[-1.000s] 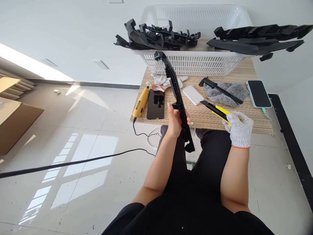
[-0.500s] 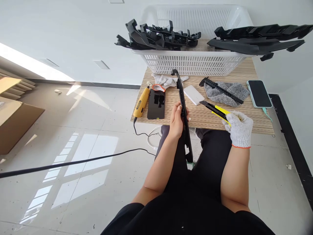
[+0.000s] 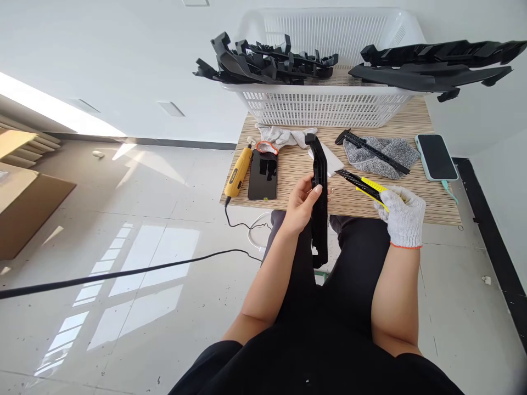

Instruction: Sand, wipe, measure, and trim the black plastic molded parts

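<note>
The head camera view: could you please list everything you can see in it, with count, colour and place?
Plastic part: one, black, long, held in front of the table edge.
Utility knife: one, yellow and black, held over the table.
Basket: one, white, back of table.
Moulded parts: many, black, across the basket's rim.
Rotary tool: one, yellow, table's left.
Phones: two, dark, left and right.
Loose gloves: white, near the basket.
Cloth: one, grey, under a black strip.
Left hand: bare, gripping the part.
Right hand: white-gloved, gripping the knife.
</note>
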`<action>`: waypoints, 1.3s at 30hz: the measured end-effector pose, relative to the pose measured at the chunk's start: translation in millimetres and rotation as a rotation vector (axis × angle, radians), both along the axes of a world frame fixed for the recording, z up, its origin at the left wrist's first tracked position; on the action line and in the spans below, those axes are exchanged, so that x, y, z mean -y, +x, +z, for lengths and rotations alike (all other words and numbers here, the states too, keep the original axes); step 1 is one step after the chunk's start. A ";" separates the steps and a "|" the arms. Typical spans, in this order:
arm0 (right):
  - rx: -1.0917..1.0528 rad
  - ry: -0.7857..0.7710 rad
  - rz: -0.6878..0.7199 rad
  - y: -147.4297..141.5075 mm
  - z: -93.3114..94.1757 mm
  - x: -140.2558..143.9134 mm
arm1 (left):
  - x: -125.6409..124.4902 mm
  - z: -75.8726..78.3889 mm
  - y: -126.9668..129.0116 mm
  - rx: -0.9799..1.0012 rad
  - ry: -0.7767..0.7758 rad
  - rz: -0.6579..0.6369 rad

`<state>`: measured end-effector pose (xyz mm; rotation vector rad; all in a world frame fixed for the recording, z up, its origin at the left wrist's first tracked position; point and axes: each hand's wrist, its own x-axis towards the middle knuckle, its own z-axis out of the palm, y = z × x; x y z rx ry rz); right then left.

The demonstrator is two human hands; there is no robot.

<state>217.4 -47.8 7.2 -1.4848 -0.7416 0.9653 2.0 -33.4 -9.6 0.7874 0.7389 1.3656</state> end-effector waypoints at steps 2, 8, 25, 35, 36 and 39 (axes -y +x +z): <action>-0.003 -0.006 -0.003 -0.2 0.1 0.1 | 0.0 0.3 1.2 -0.005 -0.003 0.017; 0.019 0.008 0.025 1.1 -1.9 1.1 | -2.0 -1.7 0.4 0.004 -0.003 0.082; 0.137 0.071 0.327 17.9 -5.5 9.5 | 0.2 4.7 -0.9 -0.035 -0.019 -0.003; 0.443 0.082 0.312 4.0 -7.7 12.3 | -5.5 1.1 2.3 0.061 -0.036 0.080; 0.444 0.069 0.342 4.7 -8.2 12.0 | -5.8 1.4 1.9 0.072 -0.049 0.090; 0.495 0.057 0.343 7.5 -10.1 11.4 | -6.1 2.6 0.0 0.102 -0.087 0.104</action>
